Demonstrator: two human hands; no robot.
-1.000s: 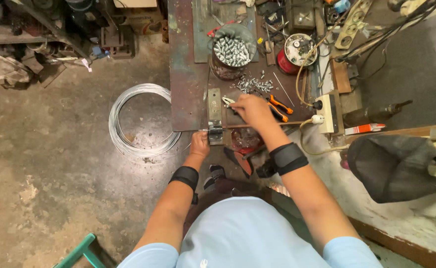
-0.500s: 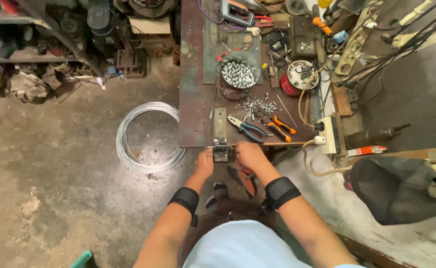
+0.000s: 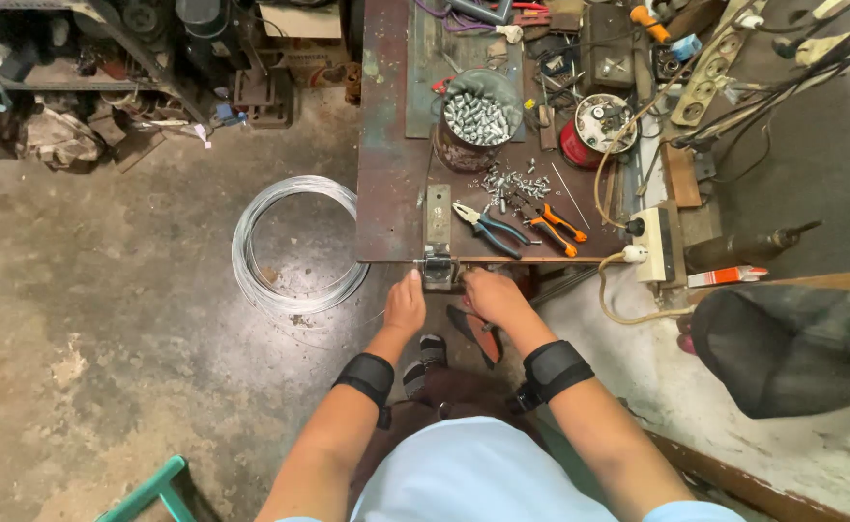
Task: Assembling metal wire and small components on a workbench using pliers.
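1. Both hands are held at the near edge of the desk (image 3: 386, 145), in the centre of the frame, on either side of a small metal fixture (image 3: 438, 263) mounted at that edge.
2. The left hand (image 3: 405, 304) is closed narrowly just left of the fixture; a thin wire (image 3: 417, 262) appears to be pinched in it, though the grip itself is too small to be made out with certainty.
3. The right hand (image 3: 491, 295) is curled just right of the fixture, touching or nearly touching it; whether anything is held cannot be told.
4. The wire seems to be laid across the fixture between the two hands, so the work is judged to be under way at the fixture and not finished.
5. A large coil of wire (image 3: 294, 246) is seen on the floor, left of centre, near the left hand; much stock appears unused.
6. Blue-handled pliers (image 3: 488, 227) and orange-handled cutters (image 3: 556, 227) are left lying on the desk just above the hands, untouched.
7. Loose small metal pieces (image 3: 514, 182) are scattered above the tools, and a bowl (image 3: 478, 121) full of similar pieces stands further up, which suggests that many pieces are already made.
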